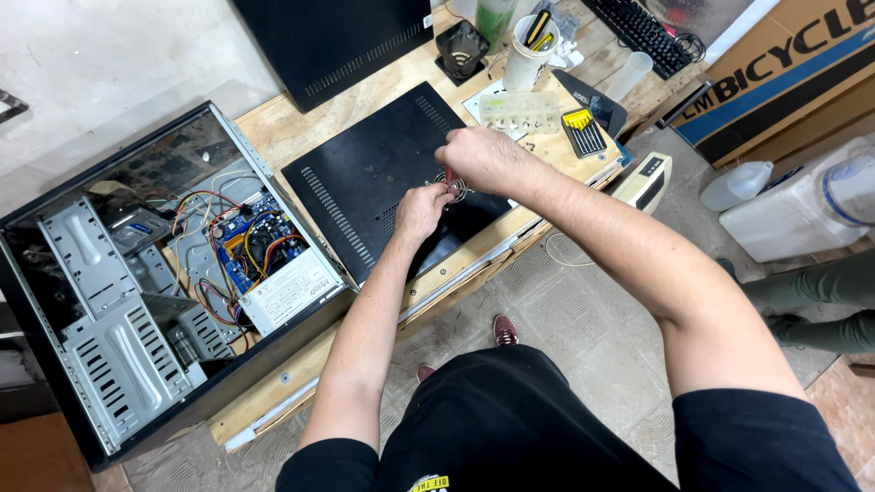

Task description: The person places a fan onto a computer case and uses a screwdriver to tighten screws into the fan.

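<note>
My left hand point(421, 211) and my right hand point(481, 157) meet over a black metal side panel point(365, 178) that lies flat on the wooden bench. Between their fingers they hold a small metal part with thin wires point(453, 187); what it is exactly is too small to tell. A red-handled tool seems to be in my right hand, mostly hidden by the fingers. To the left lies an open black computer case point(137, 273) on its side, showing a blue board, coloured cables and a grey power supply point(296, 292).
Behind the panel are a clear compartment box point(521, 111), a yellow-and-black bit set point(583, 132), a white cup of tools point(529, 46), a small black fan point(462, 50) and a keyboard point(643, 32). White jugs point(802, 205) and a cardboard box point(793, 73) stand on the right floor.
</note>
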